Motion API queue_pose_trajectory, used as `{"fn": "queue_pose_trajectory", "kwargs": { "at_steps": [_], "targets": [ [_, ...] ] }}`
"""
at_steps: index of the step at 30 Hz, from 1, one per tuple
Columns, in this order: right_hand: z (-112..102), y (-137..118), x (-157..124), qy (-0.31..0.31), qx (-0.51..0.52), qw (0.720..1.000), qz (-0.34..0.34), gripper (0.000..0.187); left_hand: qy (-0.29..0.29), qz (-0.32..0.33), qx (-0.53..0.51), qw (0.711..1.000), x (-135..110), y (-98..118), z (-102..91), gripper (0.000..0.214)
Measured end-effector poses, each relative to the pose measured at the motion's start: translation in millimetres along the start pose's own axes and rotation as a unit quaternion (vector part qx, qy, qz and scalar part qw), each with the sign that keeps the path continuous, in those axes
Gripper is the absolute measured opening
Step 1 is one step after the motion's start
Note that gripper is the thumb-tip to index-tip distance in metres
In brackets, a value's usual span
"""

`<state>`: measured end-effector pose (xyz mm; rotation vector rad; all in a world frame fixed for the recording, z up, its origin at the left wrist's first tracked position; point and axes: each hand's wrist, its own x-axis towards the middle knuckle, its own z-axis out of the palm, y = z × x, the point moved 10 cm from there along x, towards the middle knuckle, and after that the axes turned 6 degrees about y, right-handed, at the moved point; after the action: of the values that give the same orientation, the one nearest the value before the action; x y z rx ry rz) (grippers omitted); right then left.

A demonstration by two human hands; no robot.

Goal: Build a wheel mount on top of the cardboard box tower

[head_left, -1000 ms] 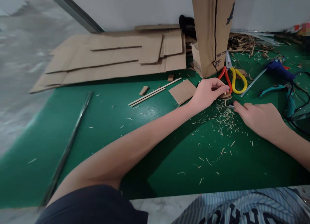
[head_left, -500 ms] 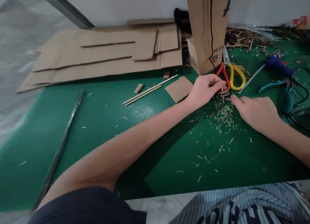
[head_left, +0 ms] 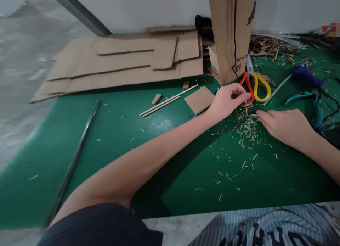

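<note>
My left hand [head_left: 228, 100] reaches across the green mat [head_left: 159, 157] with its fingers curled round a small round cardboard piece [head_left: 247, 104] pressed to the mat. My right hand [head_left: 287, 127] lies knuckles-up just right of it, fingers closed on a small metal blade [head_left: 253, 116] whose tip points at the piece. Pale shavings [head_left: 247, 130] are scattered below both hands.
Red and yellow scissors [head_left: 255, 84] lie behind the hands beside a tall upright cardboard box [head_left: 232, 33]. A blue glue gun [head_left: 305, 75], teal pliers [head_left: 315, 104] and black cables sit at the right. Flat cardboard sheets [head_left: 127, 61], wooden sticks [head_left: 168, 100], a cardboard square [head_left: 199, 100] and a metal bar [head_left: 74, 164] lie left.
Both hands stay at the small round piece with only slight shifts; the view itself has moved a little.
</note>
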<state>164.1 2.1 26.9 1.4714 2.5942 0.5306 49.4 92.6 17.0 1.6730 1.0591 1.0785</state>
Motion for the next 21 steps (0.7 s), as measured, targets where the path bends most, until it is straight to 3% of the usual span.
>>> {"fn": "queue_pose_trajectory", "kwargs": {
  "at_steps": [11, 18, 21],
  "targets": [
    [1, 10, 13, 0.048, 0.026, 0.998, 0.025, 0.051, -0.009, 0.000, -0.016, 1.000, 0, -1, 2.6, 0.020],
    [4, 2, 10, 0.007, 0.016, 1.000, -0.004, 0.038, -0.010, 0.003, -0.013, 1.000, 0, -1, 2.0, 0.019],
    [2, -5, 5, -0.015, 0.007, 1.000, -0.025, 0.044, -0.010, 0.005, -0.014, 1.000, 0, -2, 2.4, 0.021]
  ]
}}
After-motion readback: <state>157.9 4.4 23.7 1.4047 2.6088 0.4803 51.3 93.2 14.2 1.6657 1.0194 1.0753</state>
